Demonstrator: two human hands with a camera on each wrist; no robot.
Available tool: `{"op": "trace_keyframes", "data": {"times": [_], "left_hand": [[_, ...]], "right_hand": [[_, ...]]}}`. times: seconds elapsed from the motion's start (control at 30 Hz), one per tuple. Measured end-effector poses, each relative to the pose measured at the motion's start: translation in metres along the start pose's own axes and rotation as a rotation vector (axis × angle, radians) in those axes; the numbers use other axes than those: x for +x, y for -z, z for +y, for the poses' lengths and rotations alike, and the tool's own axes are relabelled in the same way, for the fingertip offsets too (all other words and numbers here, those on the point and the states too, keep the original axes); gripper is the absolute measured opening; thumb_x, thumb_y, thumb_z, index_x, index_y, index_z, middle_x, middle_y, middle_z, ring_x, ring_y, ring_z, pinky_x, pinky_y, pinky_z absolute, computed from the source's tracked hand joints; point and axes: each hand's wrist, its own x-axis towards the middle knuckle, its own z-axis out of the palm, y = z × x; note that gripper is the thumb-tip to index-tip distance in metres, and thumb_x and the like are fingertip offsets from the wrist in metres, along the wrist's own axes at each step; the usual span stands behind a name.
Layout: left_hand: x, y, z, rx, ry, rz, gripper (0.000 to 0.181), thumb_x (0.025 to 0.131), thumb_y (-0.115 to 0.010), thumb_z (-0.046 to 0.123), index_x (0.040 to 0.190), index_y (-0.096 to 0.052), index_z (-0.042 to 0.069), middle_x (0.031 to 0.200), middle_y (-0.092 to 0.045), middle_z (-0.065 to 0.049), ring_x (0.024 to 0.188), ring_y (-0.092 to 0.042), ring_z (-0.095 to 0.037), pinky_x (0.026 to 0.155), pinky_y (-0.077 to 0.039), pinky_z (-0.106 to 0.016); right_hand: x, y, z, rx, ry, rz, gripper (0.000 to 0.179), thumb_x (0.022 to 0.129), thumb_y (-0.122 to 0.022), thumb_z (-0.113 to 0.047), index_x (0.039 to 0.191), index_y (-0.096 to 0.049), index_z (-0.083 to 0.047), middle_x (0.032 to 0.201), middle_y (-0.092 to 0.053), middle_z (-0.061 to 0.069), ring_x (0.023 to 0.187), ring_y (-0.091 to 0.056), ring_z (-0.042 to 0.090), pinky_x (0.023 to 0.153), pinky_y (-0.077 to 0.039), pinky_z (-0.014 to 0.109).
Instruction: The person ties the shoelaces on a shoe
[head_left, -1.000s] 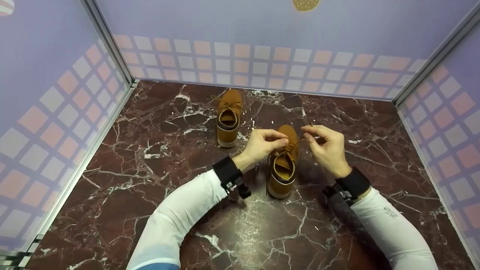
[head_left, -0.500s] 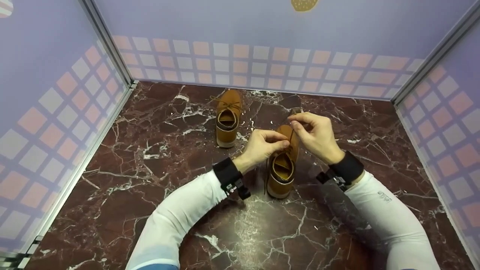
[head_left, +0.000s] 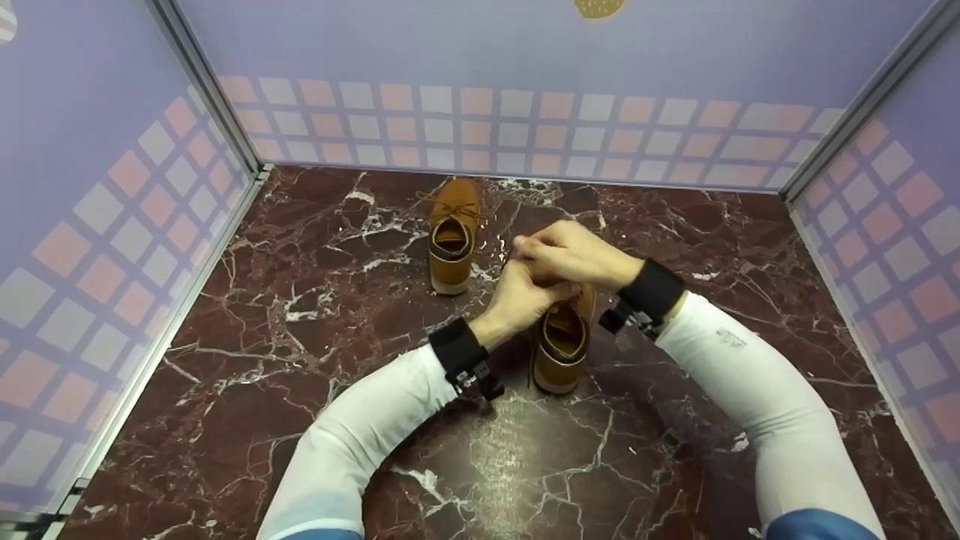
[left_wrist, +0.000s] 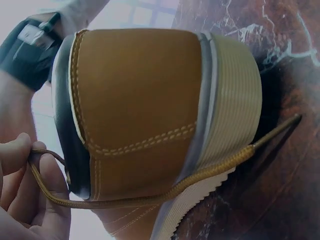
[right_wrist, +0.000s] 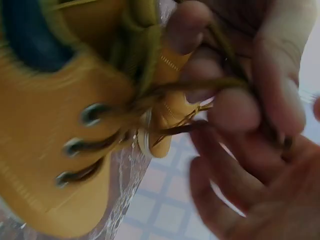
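A tan lace-up shoe [head_left: 559, 371] stands on the floor, its toe partly hidden by the hands. My left hand [head_left: 516, 300] pinches its brown shoelace above the eyelets. In the left wrist view, a lace end [left_wrist: 200, 177] hangs past the heel from the fingers of that hand. My right hand [head_left: 577, 251] grips the other part of the lace and overlaps the left hand at its far side. Lace strands [right_wrist: 215, 84] run from the shoe in among the fingers of both hands in the right wrist view, where the shoe is blurred.
A matching tan shoe [head_left: 451, 270] with a tied bow stands to the left and farther back. Purple walls with a checkered band [head_left: 514, 131] enclose the dark red marbled floor [head_left: 337, 300] on three sides.
My right hand has moved left with the lace, over the shoe's toe to the far side of my left hand. The left hand has stayed nearly in place, pinching lace.
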Motion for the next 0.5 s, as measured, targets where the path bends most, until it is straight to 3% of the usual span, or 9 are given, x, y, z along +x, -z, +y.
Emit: {"op": "trace_keyframes", "data": {"times": [0.13,0.2,0.3,0.5], "left_hand": [[-0.001,-0.002,-0.001,-0.025,-0.010,0.020,0.026,0.091,-0.086,0.002,0.114,-0.077,-0.006,0.102,-0.083,-0.021,0.071,-0.069,-0.005,0.068,-0.061,-0.021],[-0.001,-0.003,-0.002,-0.024,-0.005,0.024,0.028,0.091,-0.087,0.002,0.115,-0.077,-0.007,0.106,-0.083,-0.023,0.071,-0.070,-0.004,0.068,-0.062,-0.021],[0.000,-0.002,-0.002,-0.025,-0.007,0.026,0.028,0.091,-0.088,0.002,0.115,-0.078,-0.008,0.105,-0.083,-0.024,0.066,-0.069,-0.005,0.063,-0.061,-0.022],[0.003,0.002,-0.003,-0.036,0.015,0.006,0.018,0.094,-0.086,0.002,0.109,-0.084,-0.008,0.092,-0.085,-0.019,0.057,-0.067,-0.007,0.058,-0.059,-0.021]], "right_hand": [[0.007,-0.005,-0.007,-0.092,-0.028,-0.182,0.065,0.118,-0.040,-0.056,0.122,-0.084,-0.009,0.119,-0.085,0.018,0.109,-0.080,0.035,0.101,-0.063,0.051],[0.007,-0.006,-0.008,-0.124,-0.032,-0.217,0.066,0.118,-0.037,-0.056,0.135,-0.080,-0.010,0.133,-0.082,0.018,0.125,-0.078,0.040,0.113,-0.060,0.056],[0.006,-0.007,-0.006,-0.132,-0.038,-0.207,0.067,0.118,-0.035,-0.057,0.140,-0.078,-0.011,0.137,-0.081,0.019,0.128,-0.076,0.042,0.115,-0.058,0.058],[-0.007,0.003,0.004,-0.043,-0.022,-0.069,0.059,0.119,-0.042,-0.051,0.122,-0.083,-0.008,0.116,-0.085,0.018,0.104,-0.079,0.033,0.097,-0.062,0.050]]}}
